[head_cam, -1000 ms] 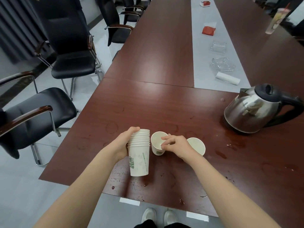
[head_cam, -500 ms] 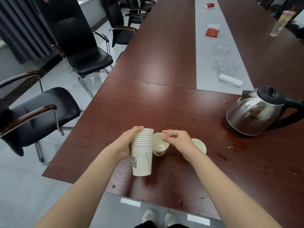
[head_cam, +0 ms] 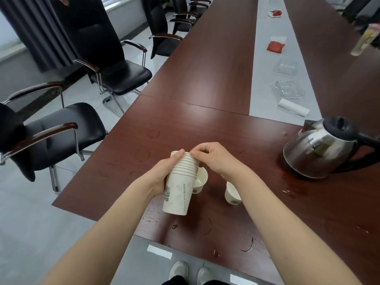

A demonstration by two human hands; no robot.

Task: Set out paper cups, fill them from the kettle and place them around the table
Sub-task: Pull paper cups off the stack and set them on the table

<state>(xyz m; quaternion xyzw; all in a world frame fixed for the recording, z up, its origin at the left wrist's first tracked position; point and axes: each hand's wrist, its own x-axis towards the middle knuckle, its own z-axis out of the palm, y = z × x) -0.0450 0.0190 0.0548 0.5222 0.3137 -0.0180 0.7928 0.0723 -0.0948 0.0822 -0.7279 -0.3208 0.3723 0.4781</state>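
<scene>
My left hand (head_cam: 164, 171) grips a stack of white paper cups (head_cam: 180, 188) with green print, lifted and tilted above the dark wooden table (head_cam: 205, 124). My right hand (head_cam: 213, 159) pinches the rim of the top cup of the stack. Two single paper cups stand on the table: one (head_cam: 200, 181) just behind the stack, another (head_cam: 231, 193) under my right wrist. The steel kettle (head_cam: 320, 149) with a black lid and handle sits at the right on a wet patch.
Spilled drops and ring marks dot the table near its front edge. A grey strip runs down the table's middle with glass ashtrays (head_cam: 289, 90), a white roll (head_cam: 293, 106) and red packets (head_cam: 275, 46). Black armchairs (head_cam: 61, 128) line the left side.
My right hand let go of the single cup on the table and rose to the top of the stack. My left hand lifted and tilted the stack.
</scene>
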